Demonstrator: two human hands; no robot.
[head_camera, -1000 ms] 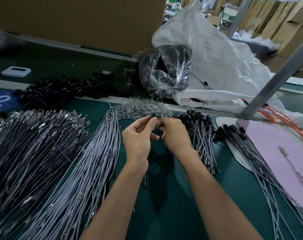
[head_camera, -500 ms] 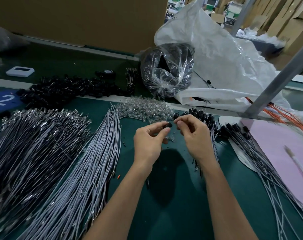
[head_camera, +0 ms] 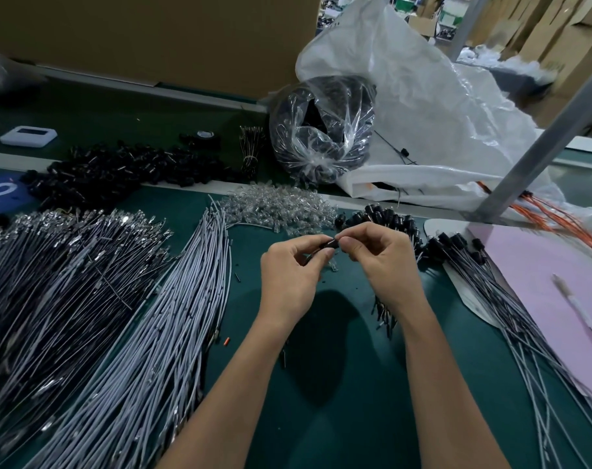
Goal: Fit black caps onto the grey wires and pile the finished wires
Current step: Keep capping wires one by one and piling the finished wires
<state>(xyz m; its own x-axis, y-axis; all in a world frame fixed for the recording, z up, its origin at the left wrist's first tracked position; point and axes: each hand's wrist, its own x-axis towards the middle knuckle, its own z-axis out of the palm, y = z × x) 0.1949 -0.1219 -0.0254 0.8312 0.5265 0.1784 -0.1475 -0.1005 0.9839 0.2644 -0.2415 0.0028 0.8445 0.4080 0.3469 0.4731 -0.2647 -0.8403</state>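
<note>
Pinching one black cap [head_camera: 332, 244] from both ends, left hand [head_camera: 289, 279] and right hand [head_camera: 387, 265] meet above the green mat [head_camera: 338, 401]; both grip it with fingers curled; grey wires [head_camera: 173, 316] fan out to the left; capped wires [head_camera: 394, 220] lie just behind the right hand; clear bits [head_camera: 277, 208] sit beyond the hands; loose caps [head_camera: 118, 169] are heaped far left.

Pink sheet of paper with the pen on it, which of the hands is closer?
Right. The right hand is left of the pink sheet, across the capped wires; the left hand is further left. Both pinch one black cap.
</note>
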